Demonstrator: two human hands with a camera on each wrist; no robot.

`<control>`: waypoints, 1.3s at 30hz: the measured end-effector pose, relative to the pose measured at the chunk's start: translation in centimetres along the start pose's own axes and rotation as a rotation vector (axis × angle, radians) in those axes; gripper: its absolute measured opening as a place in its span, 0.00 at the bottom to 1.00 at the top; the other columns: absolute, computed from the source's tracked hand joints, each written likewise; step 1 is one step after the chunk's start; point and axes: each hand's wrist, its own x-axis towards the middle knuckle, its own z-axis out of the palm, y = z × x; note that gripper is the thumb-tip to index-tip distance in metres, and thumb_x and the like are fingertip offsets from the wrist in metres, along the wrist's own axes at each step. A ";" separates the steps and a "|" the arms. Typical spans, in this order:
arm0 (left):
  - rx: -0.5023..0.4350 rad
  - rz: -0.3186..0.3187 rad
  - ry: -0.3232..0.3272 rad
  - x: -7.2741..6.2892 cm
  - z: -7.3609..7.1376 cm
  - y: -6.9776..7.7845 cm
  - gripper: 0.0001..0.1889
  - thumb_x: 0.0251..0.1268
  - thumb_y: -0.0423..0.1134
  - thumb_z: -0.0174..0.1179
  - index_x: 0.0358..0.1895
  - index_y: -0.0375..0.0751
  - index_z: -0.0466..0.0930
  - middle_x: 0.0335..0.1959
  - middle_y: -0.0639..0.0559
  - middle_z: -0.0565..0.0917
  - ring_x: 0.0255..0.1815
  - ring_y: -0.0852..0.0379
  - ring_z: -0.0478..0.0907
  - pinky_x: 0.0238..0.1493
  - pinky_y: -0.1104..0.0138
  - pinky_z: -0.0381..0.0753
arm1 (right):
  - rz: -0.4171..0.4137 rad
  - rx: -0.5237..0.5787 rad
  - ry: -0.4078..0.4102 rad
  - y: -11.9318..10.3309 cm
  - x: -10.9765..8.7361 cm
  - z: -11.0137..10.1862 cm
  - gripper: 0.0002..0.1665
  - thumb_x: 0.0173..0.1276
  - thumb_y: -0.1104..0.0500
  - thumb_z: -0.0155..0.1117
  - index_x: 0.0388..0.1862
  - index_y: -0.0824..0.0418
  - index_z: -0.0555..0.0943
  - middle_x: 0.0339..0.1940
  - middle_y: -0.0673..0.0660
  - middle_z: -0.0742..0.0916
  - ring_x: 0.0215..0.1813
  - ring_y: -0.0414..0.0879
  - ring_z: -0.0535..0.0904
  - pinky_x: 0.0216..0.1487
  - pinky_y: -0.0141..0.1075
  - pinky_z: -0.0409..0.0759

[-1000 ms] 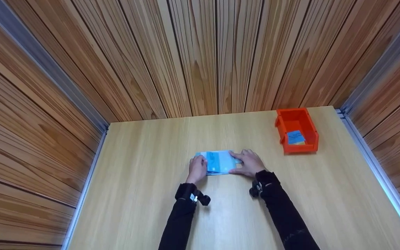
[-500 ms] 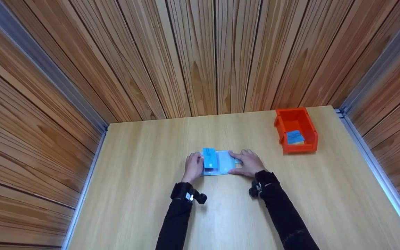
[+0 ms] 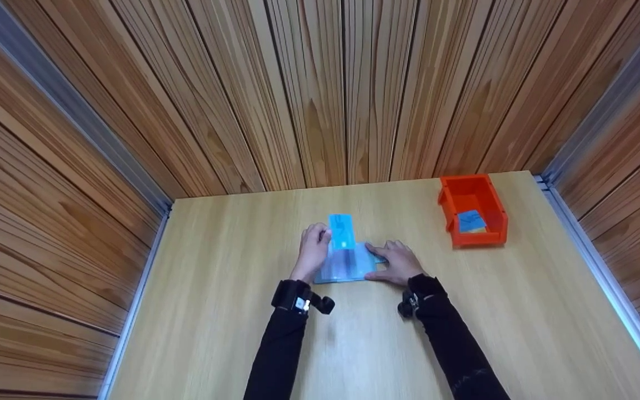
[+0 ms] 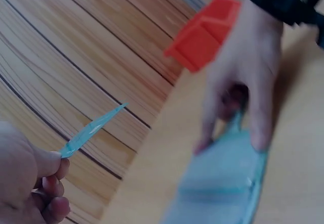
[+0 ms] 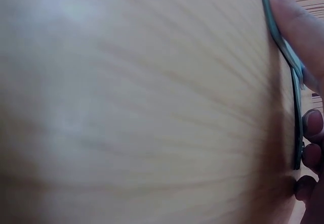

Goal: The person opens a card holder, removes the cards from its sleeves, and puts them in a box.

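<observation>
In the head view, my left hand (image 3: 312, 248) pinches a small bright blue card (image 3: 342, 231) at its left edge. The card (image 4: 93, 130) appears nearly edge-on in the left wrist view, raised between thumb and fingers. Below it on the table lies a flat, pale blue wallet (image 3: 348, 268) with a shiny, see-through surface. My right hand (image 3: 396, 261) holds the wallet's right end, thumb and index finger spread to its two edges. Its other fingers curl at a narrow tab (image 4: 234, 123) there. The right wrist view catches only the wallet's edge (image 5: 295, 118) beside the fingers.
An orange open-front bin (image 3: 481, 239) stands at the back right of the wooden table (image 3: 231, 266), with a blue card-like piece (image 3: 470, 221) inside. Wood-plank walls (image 3: 320, 111) and metal rails (image 3: 603, 250) border the table.
My left hand has lifted the blue card off the wallet and moved it away toward the back, baring the wallet's surface. The right hand has stayed in place.
</observation>
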 end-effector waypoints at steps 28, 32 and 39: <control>-0.093 0.049 0.022 -0.6 0.4 0.1 0.08 0.82 0.35 0.50 0.39 0.39 0.76 0.39 0.53 0.71 0.49 0.53 0.66 0.50 0.63 0.66 | 0.218 0.773 0.132 -3.7 1.2 -3.3 0.23 0.86 0.51 0.46 0.50 0.64 0.85 0.34 0.62 0.83 0.37 0.53 0.77 0.40 0.40 0.76; -0.094 0.041 0.005 -0.8 0.8 0.1 0.08 0.82 0.35 0.50 0.39 0.40 0.75 0.39 0.54 0.70 0.49 0.53 0.66 0.50 0.63 0.66 | 0.209 0.898 0.121 -5.8 1.6 -3.6 0.24 0.86 0.49 0.46 0.38 0.64 0.82 0.24 0.53 0.80 0.27 0.48 0.76 0.28 0.34 0.73; -0.075 0.064 -0.006 -0.9 1.6 -0.2 0.08 0.81 0.35 0.51 0.40 0.37 0.77 0.38 0.53 0.71 0.48 0.54 0.67 0.50 0.63 0.66 | 0.161 0.902 0.206 -6.8 1.6 -2.9 0.23 0.83 0.52 0.56 0.25 0.61 0.74 0.19 0.49 0.76 0.22 0.45 0.73 0.25 0.31 0.71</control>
